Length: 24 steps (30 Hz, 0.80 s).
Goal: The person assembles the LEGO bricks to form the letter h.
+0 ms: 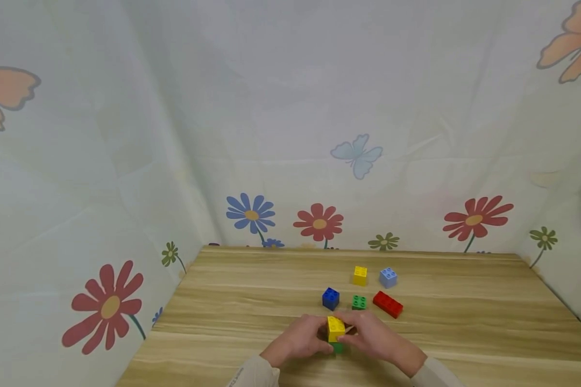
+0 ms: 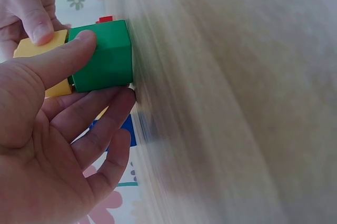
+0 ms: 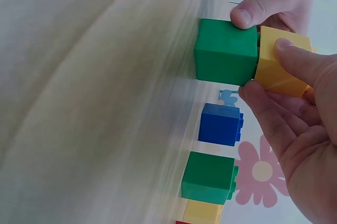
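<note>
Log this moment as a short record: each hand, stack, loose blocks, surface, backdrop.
Left hand: grips the lower green block
Right hand: pinches the upper yellow block
Stack: yellow over green, thin gap between them
Nearer loose blocks, left to right in head view: dark blue block, loose green block, red block
Farther loose blocks: loose yellow block, light blue block
Surface: wood-grain tabletop
Backdrop: pale sheet printed with flowers and butterflies
</note>
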Each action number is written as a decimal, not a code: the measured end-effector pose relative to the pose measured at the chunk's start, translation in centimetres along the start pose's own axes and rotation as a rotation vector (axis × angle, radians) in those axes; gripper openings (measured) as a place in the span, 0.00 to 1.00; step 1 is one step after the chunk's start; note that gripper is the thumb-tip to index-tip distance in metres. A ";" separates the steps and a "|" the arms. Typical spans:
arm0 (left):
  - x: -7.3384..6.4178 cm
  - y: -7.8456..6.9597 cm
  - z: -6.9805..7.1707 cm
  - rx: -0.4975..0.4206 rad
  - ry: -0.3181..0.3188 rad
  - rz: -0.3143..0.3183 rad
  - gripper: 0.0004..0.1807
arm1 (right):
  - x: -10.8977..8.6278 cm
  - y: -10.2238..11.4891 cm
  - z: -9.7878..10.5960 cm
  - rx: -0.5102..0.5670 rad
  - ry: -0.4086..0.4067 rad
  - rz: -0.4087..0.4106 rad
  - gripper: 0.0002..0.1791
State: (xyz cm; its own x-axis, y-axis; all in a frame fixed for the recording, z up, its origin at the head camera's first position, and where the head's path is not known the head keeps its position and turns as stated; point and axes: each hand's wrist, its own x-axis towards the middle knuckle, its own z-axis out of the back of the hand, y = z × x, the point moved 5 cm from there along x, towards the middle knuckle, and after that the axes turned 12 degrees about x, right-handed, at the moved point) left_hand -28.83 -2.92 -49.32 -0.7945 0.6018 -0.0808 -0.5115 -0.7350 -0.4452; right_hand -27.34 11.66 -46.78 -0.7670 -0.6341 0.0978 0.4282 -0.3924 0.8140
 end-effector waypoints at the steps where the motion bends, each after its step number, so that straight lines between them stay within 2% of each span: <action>1: 0.0 0.0 0.0 -0.004 0.001 0.000 0.18 | 0.0 0.0 0.0 0.003 -0.001 0.000 0.26; 11: 0.2 0.0 -0.1 -0.004 -0.002 -0.010 0.17 | -0.1 0.1 0.1 -0.021 -0.003 0.001 0.27; 24: 0.2 -0.1 -0.2 0.027 -0.011 0.010 0.17 | 0.0 0.7 -0.1 -0.075 0.015 -0.022 0.27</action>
State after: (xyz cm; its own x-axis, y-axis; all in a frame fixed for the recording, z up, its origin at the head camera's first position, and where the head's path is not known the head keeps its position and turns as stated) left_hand -28.86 -2.68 -49.42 -0.8033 0.5909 -0.0750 -0.5119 -0.7492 -0.4204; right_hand -26.98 11.33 -46.28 -0.7698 -0.6343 0.0709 0.4459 -0.4549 0.7709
